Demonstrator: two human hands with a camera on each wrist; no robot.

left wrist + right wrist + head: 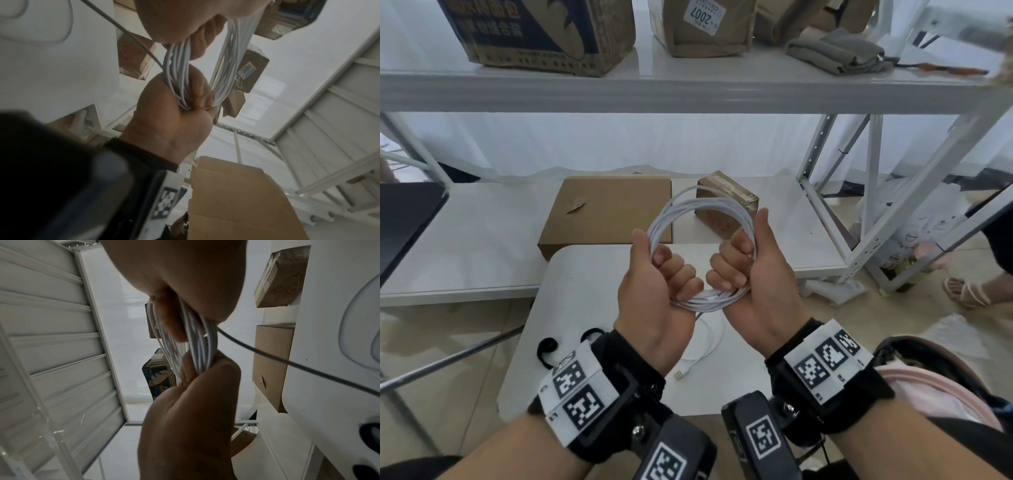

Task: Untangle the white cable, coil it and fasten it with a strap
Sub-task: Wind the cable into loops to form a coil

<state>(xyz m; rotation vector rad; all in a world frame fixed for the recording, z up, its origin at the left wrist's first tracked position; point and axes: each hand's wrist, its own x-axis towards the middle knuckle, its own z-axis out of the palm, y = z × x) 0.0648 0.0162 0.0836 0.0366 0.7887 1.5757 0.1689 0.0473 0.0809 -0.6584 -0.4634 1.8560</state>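
Your count: two hands, one cable, five boxes

You have one white cable (702, 219), gripped by your left hand (654, 284) and right hand (753, 274); two black straps (548, 346) on the table; two cardboard boxes (606, 212) below, three on the upper shelf.

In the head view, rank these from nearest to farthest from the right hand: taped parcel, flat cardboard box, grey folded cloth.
1. Taped parcel, just behind the right hand.
2. Flat cardboard box, behind and leftward on the lower shelf.
3. Grey folded cloth, on the upper shelf.
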